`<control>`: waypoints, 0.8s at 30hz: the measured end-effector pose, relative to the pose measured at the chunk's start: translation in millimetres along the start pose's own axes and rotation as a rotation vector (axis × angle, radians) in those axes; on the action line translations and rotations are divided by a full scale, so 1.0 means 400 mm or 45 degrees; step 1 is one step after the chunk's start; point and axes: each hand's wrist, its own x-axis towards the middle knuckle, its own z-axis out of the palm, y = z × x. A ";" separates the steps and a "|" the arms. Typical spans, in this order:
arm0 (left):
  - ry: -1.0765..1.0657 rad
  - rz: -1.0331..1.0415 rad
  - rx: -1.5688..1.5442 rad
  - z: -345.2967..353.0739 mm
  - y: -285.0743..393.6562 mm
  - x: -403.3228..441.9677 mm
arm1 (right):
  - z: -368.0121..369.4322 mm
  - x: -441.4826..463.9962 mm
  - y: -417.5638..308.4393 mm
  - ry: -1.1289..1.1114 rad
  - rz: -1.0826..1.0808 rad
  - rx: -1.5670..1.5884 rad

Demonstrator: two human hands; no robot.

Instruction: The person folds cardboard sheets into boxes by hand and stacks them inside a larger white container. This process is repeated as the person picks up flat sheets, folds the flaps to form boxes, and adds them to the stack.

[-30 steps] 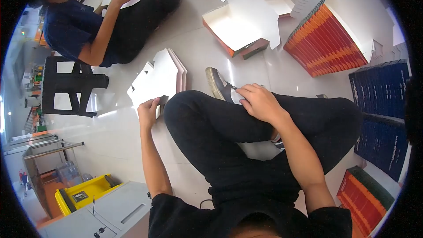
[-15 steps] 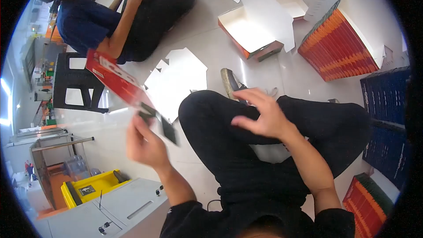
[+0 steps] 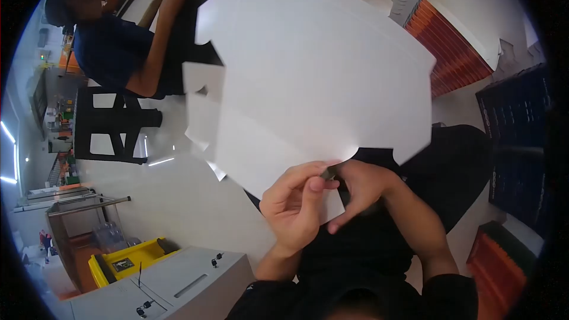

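A large flat cardboard box blank (image 3: 320, 71), white side facing me, is held up over my lap and hides much of the floor. My left hand (image 3: 293, 204) grips its near edge, thumb and fingers pinched around a small flap with a dark-coloured side. Close beside it is my right hand (image 3: 370, 189), with thumb and fingers apart in a C shape around that flap. Whether the right fingertips press on the card I cannot tell. Part of my black-trousered legs (image 3: 456, 154) shows behind the blank.
Another person (image 3: 118, 59) sits at the left beside a black stool (image 3: 112, 121). A stack of red-orange boxes (image 3: 447, 47) stands at the right, with dark blue boxes (image 3: 515, 136) nearer. A grey cabinet (image 3: 178, 278) and yellow bin (image 3: 133, 261) are at the lower left.
My left hand has brought the blank from the left to in front of me, turning its white side to view. My right hand has lowered to meet the left.
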 end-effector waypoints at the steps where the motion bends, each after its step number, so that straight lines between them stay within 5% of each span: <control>1: -0.047 -0.009 -0.079 -0.001 -0.007 -0.001 | -0.009 -0.003 0.021 -0.158 0.031 0.116; 2: -0.047 -0.005 -0.074 0.000 -0.017 0.002 | -0.014 -0.004 0.033 -0.319 0.063 0.228; 4: -0.002 -0.056 -0.343 -0.002 -0.039 0.007 | -0.001 0.000 0.038 -0.094 -0.003 0.202; 6: 0.002 -0.031 -0.256 -0.049 -0.059 0.004 | 0.022 0.026 0.051 0.325 -0.005 0.788; 8: 0.264 0.486 0.766 -0.118 -0.066 0.013 | -0.021 0.038 0.078 0.209 0.017 0.655; 10: 0.616 0.667 1.091 -0.191 -0.050 0.047 | -0.049 0.042 0.081 0.149 0.214 0.407; 14: 0.774 0.419 0.918 -0.240 -0.030 0.069 | 0.023 0.078 0.096 0.415 0.135 0.141; 16: 0.190 0.079 1.667 -0.224 -0.095 0.040 | 0.078 0.100 0.119 0.722 0.141 -0.301; 19: 0.360 0.179 1.406 -0.192 -0.163 -0.013 | 0.097 0.094 0.104 0.765 0.161 -0.203; 24: 0.364 0.168 1.613 -0.223 -0.110 -0.049 | 0.051 0.079 0.130 0.848 0.079 0.145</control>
